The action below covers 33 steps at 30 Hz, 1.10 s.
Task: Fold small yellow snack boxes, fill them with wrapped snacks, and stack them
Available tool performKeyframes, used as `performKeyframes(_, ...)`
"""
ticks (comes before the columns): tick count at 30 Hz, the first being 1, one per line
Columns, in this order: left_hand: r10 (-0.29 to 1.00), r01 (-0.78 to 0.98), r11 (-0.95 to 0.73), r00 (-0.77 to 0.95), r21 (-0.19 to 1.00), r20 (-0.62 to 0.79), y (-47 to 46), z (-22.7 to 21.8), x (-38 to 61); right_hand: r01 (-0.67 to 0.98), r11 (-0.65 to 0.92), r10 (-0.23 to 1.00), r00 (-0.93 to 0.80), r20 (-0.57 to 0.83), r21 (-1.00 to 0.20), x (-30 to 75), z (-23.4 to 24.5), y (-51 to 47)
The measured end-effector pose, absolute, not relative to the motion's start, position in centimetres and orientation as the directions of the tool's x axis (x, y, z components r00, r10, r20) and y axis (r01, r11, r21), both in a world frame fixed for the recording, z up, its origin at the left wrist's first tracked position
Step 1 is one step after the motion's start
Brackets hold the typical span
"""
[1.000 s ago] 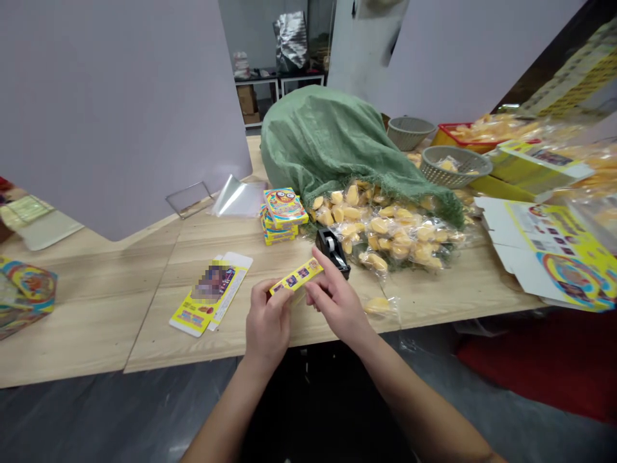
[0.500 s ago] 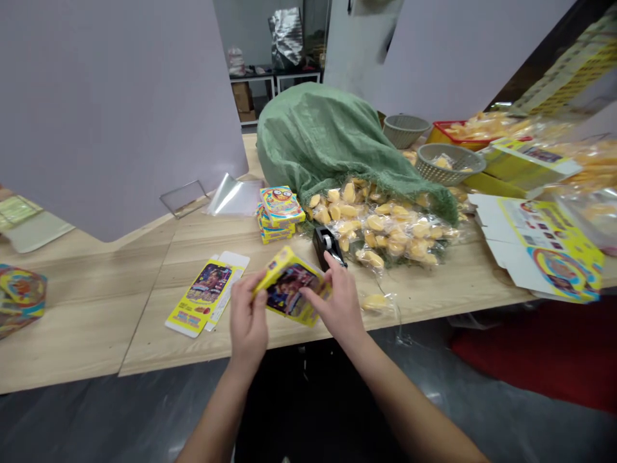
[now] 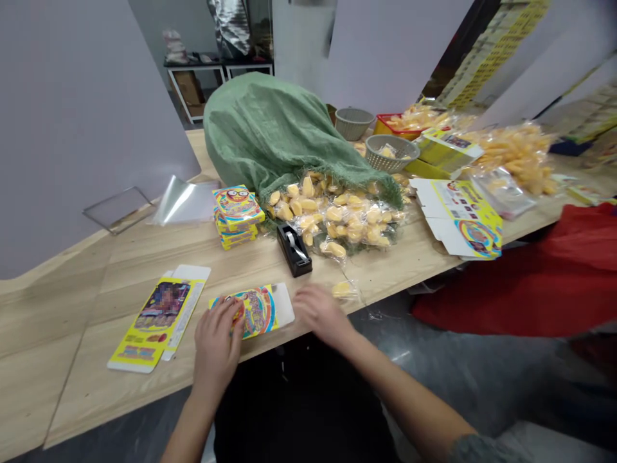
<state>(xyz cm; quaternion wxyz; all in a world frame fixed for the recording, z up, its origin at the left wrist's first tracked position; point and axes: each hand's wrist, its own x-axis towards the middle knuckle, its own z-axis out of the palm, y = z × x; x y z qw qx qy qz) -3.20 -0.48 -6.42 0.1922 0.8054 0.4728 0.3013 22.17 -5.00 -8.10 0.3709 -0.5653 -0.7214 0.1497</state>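
A small yellow printed cardboard box (image 3: 260,310) lies on the table in front of me, its white end flap (image 3: 284,304) sticking out to the right. My left hand (image 3: 219,337) holds its left end, fingers over the top and thumb on the near side. Close to the flap is my right hand (image 3: 322,315), its fingers smeared by motion, so I cannot see whether they touch it. Just beyond the box stands a black tape dispenser (image 3: 295,251). To the left lies a flat unfolded yellow carton (image 3: 161,315). Similar boxes form a small stack (image 3: 236,209) farther back.
A green sack (image 3: 270,128) spills wrapped yellow pieces (image 3: 347,215) onto the table. One wrapped piece (image 3: 342,289) lies near the front edge. Grey baskets (image 3: 391,154), a larger opened carton (image 3: 460,218) and red cloth (image 3: 491,289) are to the right. A wire frame (image 3: 118,209) stands left.
The box has come down onto the table, now showing its colourful round print and white flap. My right hand has let go of its face and moved beside the flap. The view has swung right.
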Motion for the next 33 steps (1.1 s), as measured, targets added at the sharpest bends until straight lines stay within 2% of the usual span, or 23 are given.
performKeyframes(2, 0.825, 0.613, -0.565, 0.439, 0.552, 0.356, -1.0, -6.1, 0.2, 0.726, 0.072, 0.916, 0.223, 0.333, -0.684, 26.2, -8.1, -3.6)
performKeyframes(3, 0.788, 0.555, -0.606, 0.513, 0.570, 0.339, -1.2, -6.1, 2.5, 0.714, 0.002, 0.898, 0.307, 0.315, -0.700, 28.1, -8.2, -2.6)
performKeyframes(6, 0.630, 0.381, -0.646, 0.756, 0.662, 0.179, -1.7, -7.0, 10.6, 0.659, -0.029, 0.893, 0.355, 0.278, -0.752, 32.0, -9.3, 0.1)
performKeyframes(7, 0.611, 0.372, -0.617, 0.782, 0.693, 0.124, -1.6, -7.6, 13.1, 0.626, -0.022, 0.896, 0.359, 0.263, -0.780, 32.7, -9.7, 0.8)
performKeyframes(8, 0.612, 0.380, -0.565, 0.788, 0.732, 0.063, -1.5, -8.2, 15.1, 0.584, -0.022, 0.895, 0.373, 0.245, -0.811, 33.2, -10.0, 1.2)
performKeyframes(11, 0.650, 0.408, -0.488, 0.760, 0.772, 0.009, -0.9, -9.5, 17.8, 0.435, -0.030, 0.880, 0.438, 0.182, -0.900, 34.4, -10.0, 1.1)
performKeyframes(15, 0.746, 0.426, -0.359, 0.666, 0.830, -0.019, -0.2, -8.9, 15.1, 0.120, -0.053, 0.901, 0.434, 0.005, -0.991, 35.4, -7.9, -0.5)
performKeyframes(17, 0.776, 0.392, -0.221, 0.625, 0.893, -0.082, 0.4, -7.7, 13.0, -0.111, -0.107, 0.928, 0.347, -0.139, -0.988, 34.9, -6.6, -1.2)
performKeyframes(19, 0.769, 0.296, 0.053, 0.597, 0.954, -0.228, 1.1, -6.4, 11.1, -0.340, -0.181, 0.931, 0.243, -0.272, -0.923, 33.5, -5.7, -1.5)
performKeyframes(21, 0.718, 0.210, 0.309, 0.588, 0.927, -0.373, 2.0, -5.4, 9.6, -0.466, -0.221, 0.926, 0.177, -0.335, -0.857, 31.7, -5.3, -1.7)
performKeyframes(22, 0.705, 0.219, 0.344, 0.582, 0.913, -0.405, 2.4, -4.9, 8.9, -0.460, -0.213, 0.928, 0.179, -0.325, -0.862, 30.9, -5.3, -1.7)
performKeyframes(23, 0.711, 0.282, 0.288, 0.577, 0.915, -0.401, 2.9, -4.6, 8.4, -0.421, -0.195, 0.935, 0.194, -0.298, -0.886, 30.2, -5.4, -1.7)
performKeyframes(25, 0.741, 0.479, -0.007, 0.592, 0.878, -0.317, 3.6, -4.3, 7.6, -0.261, -0.141, 0.946, 0.249, -0.208, -0.955, 29.4, -5.6, -1.8)
performKeyframes(27, 0.721, 0.615, -0.365, 0.662, 0.699, -0.207, 4.1, -4.4, 7.4, 0.017, -0.049, 0.947, 0.320, -0.042, -0.999, 29.0, -5.9, -1.9)
performKeyframes(28, 0.683, 0.631, -0.501, 0.709, 0.593, -0.176, 4.2, -4.5, 7.4, 0.187, 0.012, 0.942, 0.326, 0.073, -0.982, 28.8, -6.1, -2.0)
performKeyframes(29, 0.645, 0.627, -0.597, 0.746, 0.501, -0.165, 4.3, -4.6, 7.5, 0.354, 0.077, 0.936, 0.297, 0.191, -0.932, 28.5, -6.3, -2.1)
performKeyframes(31, 0.614, 0.632, -0.680, 0.768, 0.372, -0.181, 4.2, -5.0, 7.4, 0.613, 0.195, 0.924, 0.148, 0.353, -0.766, 27.4, -7.0, -2.5)
performKeyframes(33, 0.660, 0.680, -0.668, 0.729, 0.302, -0.182, 3.7, -5.3, 6.6, 0.754, 0.265, 0.929, -0.033, 0.368, -0.601, 25.8, -8.2, -3.1)
